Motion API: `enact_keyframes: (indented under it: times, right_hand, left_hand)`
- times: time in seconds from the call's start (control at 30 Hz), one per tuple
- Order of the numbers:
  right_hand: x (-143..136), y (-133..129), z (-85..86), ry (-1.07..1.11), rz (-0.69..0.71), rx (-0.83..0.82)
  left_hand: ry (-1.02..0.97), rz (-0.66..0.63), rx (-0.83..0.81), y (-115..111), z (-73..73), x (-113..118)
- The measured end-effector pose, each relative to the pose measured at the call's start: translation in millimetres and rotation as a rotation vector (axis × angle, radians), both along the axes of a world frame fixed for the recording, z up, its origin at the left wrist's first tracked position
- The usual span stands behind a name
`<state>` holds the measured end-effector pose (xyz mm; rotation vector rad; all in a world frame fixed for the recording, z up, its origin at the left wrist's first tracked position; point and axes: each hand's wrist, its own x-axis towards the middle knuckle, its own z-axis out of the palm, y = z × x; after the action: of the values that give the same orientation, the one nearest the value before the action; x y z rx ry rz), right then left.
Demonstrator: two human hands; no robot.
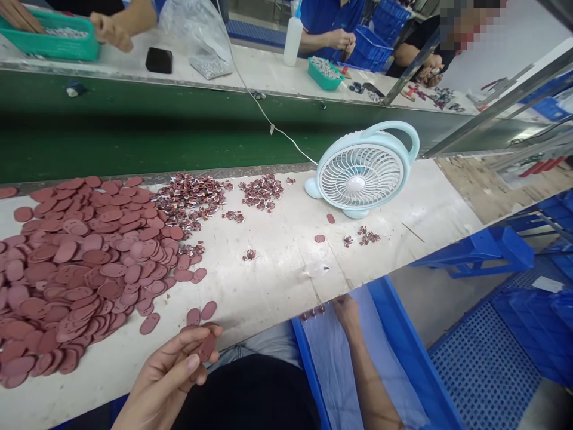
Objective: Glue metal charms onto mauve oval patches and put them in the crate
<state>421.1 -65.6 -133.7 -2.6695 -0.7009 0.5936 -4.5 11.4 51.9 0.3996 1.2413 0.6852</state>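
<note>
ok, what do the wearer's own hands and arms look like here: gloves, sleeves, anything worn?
Both are bare. The left hand has no glove, ring or wristband in view, and no sleeve shows on the short stretch of wrist in frame. The right hand is ungloved too, and its forearm is uncovered down to the frame's bottom edge, with no watch or band visible.

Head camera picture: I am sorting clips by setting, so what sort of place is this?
Most likely a small-parts assembly line in a factory: a green conveyor belt runs between benches, a heap of reddish oval pieces covers the table, and other workers sit across by a parts tray.

left hand [172, 370] pinching, right hand [347, 310] lowered — apart
</note>
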Motion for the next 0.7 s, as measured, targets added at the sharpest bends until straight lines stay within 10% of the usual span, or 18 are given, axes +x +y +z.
enact_keyframes:
  times: [0.23, 0.47, 0.7]
  right_hand:
    - [-9.0, -4.6, 51.3, 0.182, -0.229, 0.303]
    - [-91.5, -2.7, 140.1, 0.643, -0.314, 0.810]
    - [-129.6, 66.7, 150.9, 1.444, -0.288, 0.778]
  left_hand:
    - [-0.018, -0.029, -0.013, -2.8, -6.5, -6.6]
    - [-0.080, -0.036, 0.022, -7.9, -5.4, 14.9]
    - [-0.208, 0.041, -0.020, -13.7, 3.4, 40.9]
